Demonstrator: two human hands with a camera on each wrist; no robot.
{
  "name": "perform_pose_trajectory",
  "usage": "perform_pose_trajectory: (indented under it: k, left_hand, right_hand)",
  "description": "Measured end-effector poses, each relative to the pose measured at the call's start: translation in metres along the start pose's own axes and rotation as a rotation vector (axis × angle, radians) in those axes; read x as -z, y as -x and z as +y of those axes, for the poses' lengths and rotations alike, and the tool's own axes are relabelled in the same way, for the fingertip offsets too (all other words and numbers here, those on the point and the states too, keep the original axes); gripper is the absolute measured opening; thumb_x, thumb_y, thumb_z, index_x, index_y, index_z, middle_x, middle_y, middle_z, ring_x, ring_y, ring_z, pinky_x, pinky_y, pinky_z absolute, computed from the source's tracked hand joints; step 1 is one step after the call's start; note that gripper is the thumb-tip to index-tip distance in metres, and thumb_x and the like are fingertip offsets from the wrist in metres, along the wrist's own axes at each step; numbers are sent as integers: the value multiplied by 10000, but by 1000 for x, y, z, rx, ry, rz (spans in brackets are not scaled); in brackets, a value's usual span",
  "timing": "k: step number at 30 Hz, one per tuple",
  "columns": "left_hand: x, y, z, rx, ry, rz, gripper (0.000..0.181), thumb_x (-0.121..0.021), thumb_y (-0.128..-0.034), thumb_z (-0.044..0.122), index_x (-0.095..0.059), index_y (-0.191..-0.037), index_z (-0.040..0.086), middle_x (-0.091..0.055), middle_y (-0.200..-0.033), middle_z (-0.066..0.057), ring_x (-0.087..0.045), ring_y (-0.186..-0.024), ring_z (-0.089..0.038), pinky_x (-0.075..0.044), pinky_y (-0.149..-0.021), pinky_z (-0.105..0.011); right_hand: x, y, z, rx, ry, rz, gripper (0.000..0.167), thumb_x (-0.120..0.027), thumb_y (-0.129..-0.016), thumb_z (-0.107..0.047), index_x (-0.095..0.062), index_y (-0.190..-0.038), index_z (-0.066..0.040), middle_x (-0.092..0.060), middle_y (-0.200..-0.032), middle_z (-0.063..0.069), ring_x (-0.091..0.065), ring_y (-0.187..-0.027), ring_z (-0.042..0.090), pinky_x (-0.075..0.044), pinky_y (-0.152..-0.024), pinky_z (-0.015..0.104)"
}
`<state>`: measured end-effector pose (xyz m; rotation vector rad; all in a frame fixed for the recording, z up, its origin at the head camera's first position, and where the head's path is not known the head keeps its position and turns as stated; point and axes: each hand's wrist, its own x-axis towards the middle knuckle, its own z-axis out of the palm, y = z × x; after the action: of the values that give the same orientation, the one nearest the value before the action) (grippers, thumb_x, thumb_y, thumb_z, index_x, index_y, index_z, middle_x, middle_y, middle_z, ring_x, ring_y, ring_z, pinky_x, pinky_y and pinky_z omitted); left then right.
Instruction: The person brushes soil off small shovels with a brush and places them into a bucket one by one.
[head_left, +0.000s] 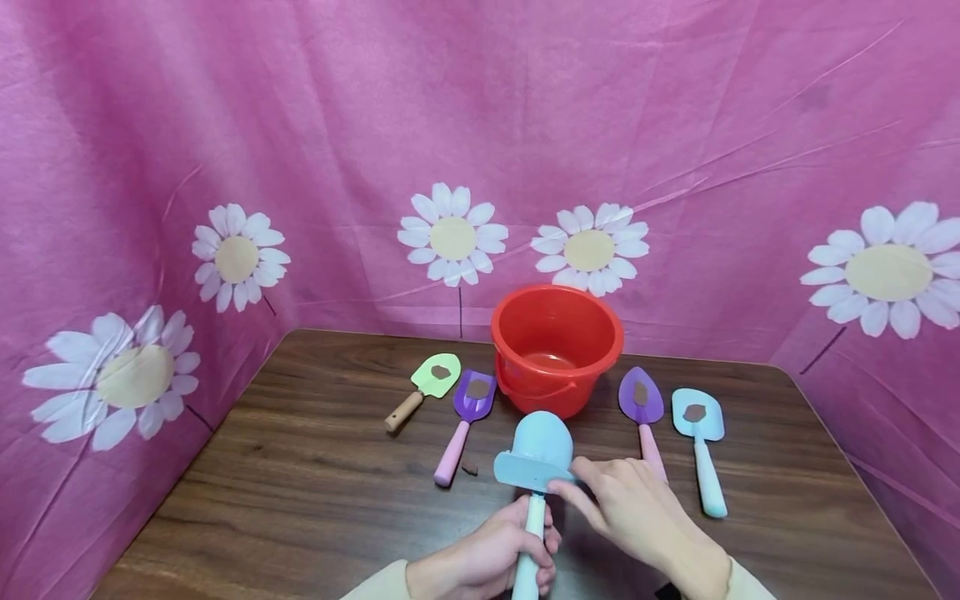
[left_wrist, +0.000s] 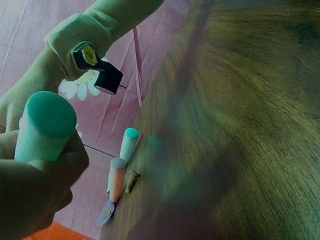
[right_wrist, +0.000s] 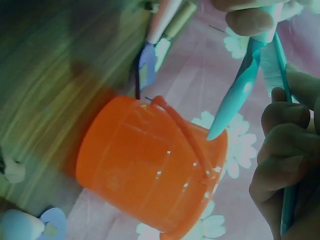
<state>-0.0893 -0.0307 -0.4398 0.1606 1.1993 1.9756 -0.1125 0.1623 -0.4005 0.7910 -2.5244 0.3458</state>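
My left hand (head_left: pixel 495 546) grips the light blue handle of a garden trowel (head_left: pixel 542 433), its rounded blade pointing toward a red bucket (head_left: pixel 558 400). Across the base of the blade lies a flat light blue piece (head_left: pixel 528 471). My right hand (head_left: pixel 637 508) pinches that piece's right end between thumb and fingers. In the right wrist view the flat piece (right_wrist: pixel 288 215) appears edge-on, beside the trowel blade (right_wrist: pixel 237 97), with a pale ridged strip near it; its exact kind is unclear. Fingers wrap the trowel handle (left_wrist: pixel 47 125) in the left wrist view.
Left of the bucket lie a green trowel (head_left: pixel 442 367) with wooden handle and a purple trowel (head_left: pixel 453 454) with pink handle. To its right are another purple trowel (head_left: pixel 652 450) and a light blue one (head_left: pixel 707 479). Their blades bear brown patches. A brown bit (head_left: pixel 470 469) lies on the table.
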Motion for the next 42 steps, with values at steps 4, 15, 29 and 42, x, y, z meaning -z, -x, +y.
perform_pose_trajectory:
  k: [4,15,29,42]
  left_hand:
    - [2,0,-4,-7,-36,31,359,-450,-717,-117,-357,-964,125,-479,-786,-8,-421,-521,-138,-406,-532,-227]
    - [-1,1,-10,11,-107,48,383,-446,-678,-165,-377,-928,118,-482,-747,-18,-426,-513,-117,-416,-519,-162]
    - [5,3,7,-11,99,26,295,-404,-680,-80,-387,-893,123,-435,-731,18,-357,-491,-119,-346,-525,-233]
    - [8,7,6,3,65,25,313,-412,-659,-76,-403,-889,137,-449,-721,22,-357,-470,-96,-327,-495,-211]
  right_hand:
    - [-4,1,5,-15,-32,1,338,-672,-850,-466,-452,-664,-288,-249,-518,-259,-332,-480,-91,-253,-988,738]
    - [-13,-4,35,-340,-108,-70,265,-664,-886,-387,-586,-714,-201,-270,-487,-134,-266,-466,62,-515,-689,312]
    - [-4,7,14,-24,-197,-52,296,-694,-848,-418,-448,-705,-338,-246,-564,-275,-315,-526,-130,-183,-1014,754]
    - [-18,13,36,-48,-404,-31,259,-703,-865,-232,-510,-731,-342,-281,-616,-245,-310,-552,-94,-233,-1023,388]
